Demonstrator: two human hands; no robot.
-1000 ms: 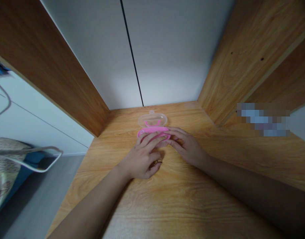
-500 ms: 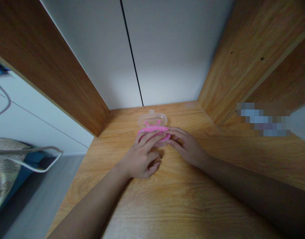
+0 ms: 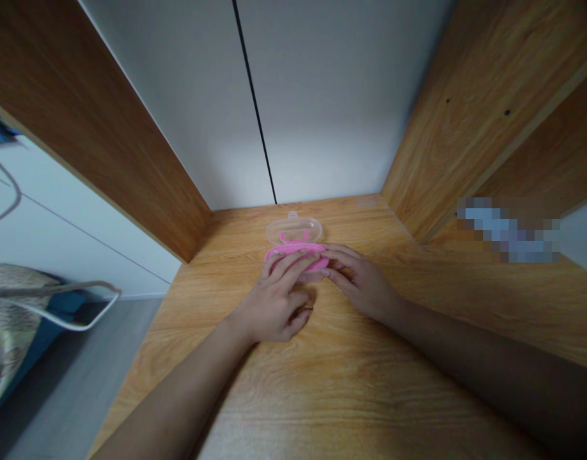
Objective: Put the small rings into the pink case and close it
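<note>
A small clear plastic case [image 3: 293, 230] with its lid open and a pink item inside lies near the back of a wooden desk [image 3: 332, 383]. My left hand [image 3: 274, 300] rests on the desk with its index and middle fingers stretched onto the pink item [image 3: 296, 250], the other fingers curled under. From the right, my right hand [image 3: 360, 281] lies flat with its fingertips against the case's right side.
Wooden side panels [image 3: 96, 128] rise left and right of the desk, with a white wall [image 3: 322, 96] behind. A blurred patch [image 3: 508, 230] sits on the right shelf. Left of the desk, a chair with white tubing [image 3: 58, 313] stands on grey floor.
Almost nothing differs. My left fingers have shifted slightly on the pink item; the case and my right hand stay where they were.
</note>
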